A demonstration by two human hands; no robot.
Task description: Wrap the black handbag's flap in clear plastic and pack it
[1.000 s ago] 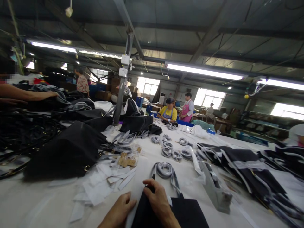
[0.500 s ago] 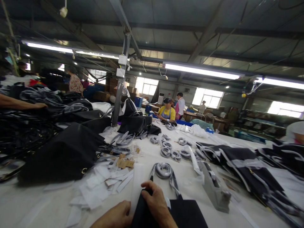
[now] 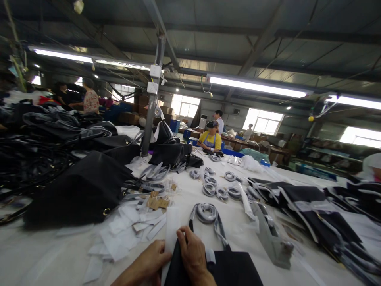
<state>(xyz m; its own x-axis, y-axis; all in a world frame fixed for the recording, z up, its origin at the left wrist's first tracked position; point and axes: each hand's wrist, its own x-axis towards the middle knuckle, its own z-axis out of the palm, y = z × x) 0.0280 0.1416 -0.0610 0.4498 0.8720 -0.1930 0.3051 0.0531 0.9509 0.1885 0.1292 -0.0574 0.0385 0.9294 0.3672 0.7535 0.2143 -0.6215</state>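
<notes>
In front of me a black bag [image 3: 236,267] lies at the table's near edge, its wrapped handle [image 3: 220,229] stretched out ahead. A coiled strap [image 3: 207,213] sits inside the handle's loop. My right hand [image 3: 193,252] is closed over the bag's upper left edge, with thumb and fingers bent around it. Beside it, my left hand [image 3: 151,259] pinches a translucent white strip [image 3: 171,224] that stands along the bag's left side. The lower fingers of the left hand are partly hidden. A small white piece [image 3: 210,256] shows on the bag just right of my right hand.
White paper pieces [image 3: 119,234] and brown tags [image 3: 157,202] lie left of the hands. A grey tape dispenser [image 3: 275,240] stands right, near stacked black bag pieces [image 3: 306,194]. Several coiled straps [image 3: 208,190] lie ahead. Black bags [image 3: 80,190] pile up left. A person in yellow [image 3: 210,140] sits opposite.
My left hand has risen slightly along the white strip, and its thumb now shows against it. My right hand's fingers have drawn closer together. Another person's arm has left the pile at left.
</notes>
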